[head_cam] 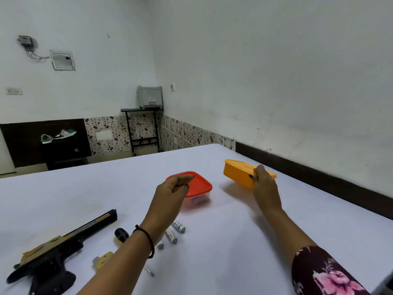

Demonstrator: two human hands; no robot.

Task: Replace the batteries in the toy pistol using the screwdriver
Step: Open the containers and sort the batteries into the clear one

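Note:
The black and gold toy pistol [49, 250] lies on the white table at the lower left. A screwdriver with a black and yellow handle [121, 234] lies beside it, mostly hidden under my left forearm; its metal tip [150, 271] shows below the arm. A small yellow cover piece [102, 260] sits near the pistol. Two batteries [175, 231] lie by my left wrist. My left hand [173, 190] hovers with loosely curled fingers in front of a red-lidded box [200, 184], holding nothing that I can see. My right hand [263, 184] grips a yellow box [238, 172], tilted above the table.
The white table [234, 241] stretches wide, with its right edge close to the wall and a dark skirting. Behind the table's far edge stand a black stand with a printer [150, 96] and a dark cabinet [61, 143].

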